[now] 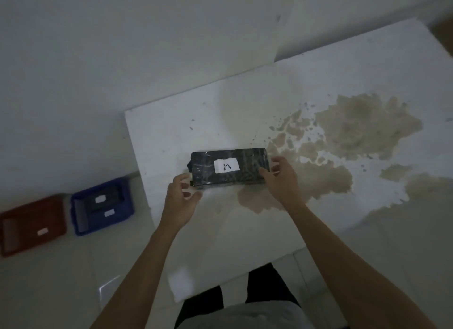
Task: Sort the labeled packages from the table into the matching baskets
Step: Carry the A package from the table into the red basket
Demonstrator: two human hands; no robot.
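A black wrapped package (247,169) with a white label marked with a letter lies flat on the white table (176,132). My right hand (282,179) touches the package's right end, thumb and fingers around its corner. My left hand (180,201) hovers at the package's left end with fingers spread, just short of it. On the floor at the left stand a blue basket (76,216), holding a dark labeled package (110,195), and a red basket (29,213). Each basket has a white tag on it.
A large brownish stain (355,127) spreads over the right half of the table. White walls rise behind the table and the baskets. My legs show below the table's near edge. The floor is pale tile.
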